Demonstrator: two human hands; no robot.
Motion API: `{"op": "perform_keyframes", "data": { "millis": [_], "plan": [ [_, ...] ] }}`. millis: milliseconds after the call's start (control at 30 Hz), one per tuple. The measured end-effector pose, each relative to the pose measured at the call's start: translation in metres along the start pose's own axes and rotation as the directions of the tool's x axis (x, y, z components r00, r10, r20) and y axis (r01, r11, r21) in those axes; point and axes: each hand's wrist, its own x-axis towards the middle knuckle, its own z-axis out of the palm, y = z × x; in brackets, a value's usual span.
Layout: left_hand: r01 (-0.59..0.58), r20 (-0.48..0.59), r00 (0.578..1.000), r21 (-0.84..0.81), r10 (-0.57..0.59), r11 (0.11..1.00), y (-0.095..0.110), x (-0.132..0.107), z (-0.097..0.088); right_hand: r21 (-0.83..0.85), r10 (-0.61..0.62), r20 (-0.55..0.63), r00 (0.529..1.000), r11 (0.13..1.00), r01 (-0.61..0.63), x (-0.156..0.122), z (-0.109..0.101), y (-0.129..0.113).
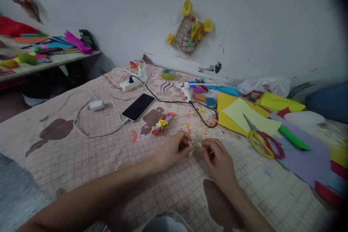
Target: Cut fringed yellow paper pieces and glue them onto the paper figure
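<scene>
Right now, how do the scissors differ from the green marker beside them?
The scissors have metal blades and yellow and red loop handles; the green marker is one plain stick. The scissors' blades lie on pale yellow paper, the green marker mostly on purple paper. Both lie flat, apart from the right hand.

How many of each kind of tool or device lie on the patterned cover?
Phone: 1
Scissors: 1
Glue gun: 1
Tape roll: 1
Power strip: 1
Loose charger plug: 1
Green pen-shaped tool: 1
Total: 7
Not counted: the small pale piece pinched between left hand and right hand.
</scene>
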Motion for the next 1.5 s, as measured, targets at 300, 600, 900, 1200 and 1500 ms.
{"op": "perform_keyframes", "data": {
  "millis": [300,600,900,1200,1500],
  "plan": [
    [-0.111,0.011,0.994,-0.001,0.111,0.994,0.007,-0.004,0.002,0.118,-0.124,0.026,0.992,0.986,0.12,-0.008,-0.009,-0.027],
    [-0.125,0.052,0.991,-0.044,0.127,0.991,0.009,-0.003,0.002,0.733,0.356,0.4,0.844,0.428,-0.528,-0.004,-0.014,-0.028],
    [-0.025,0.133,0.99,-0.216,0.054,0.976,0.012,-0.003,0.003,0.719,0.379,0.393,0.838,0.442,-0.537,-0.006,-0.011,-0.025],
    [0.17,0.148,0.983,-0.547,-0.105,0.82,0.007,-0.002,0.008,0.705,0.38,0.323,0.867,0.514,-0.488,-0.006,-0.008,-0.029],
    [0.255,0.083,0.964,-0.568,-0.254,0.783,0.01,-0.001,0.007,0.742,0.363,0.37,0.855,0.438,-0.507,-0.008,-0.006,-0.028]
  ]
}}
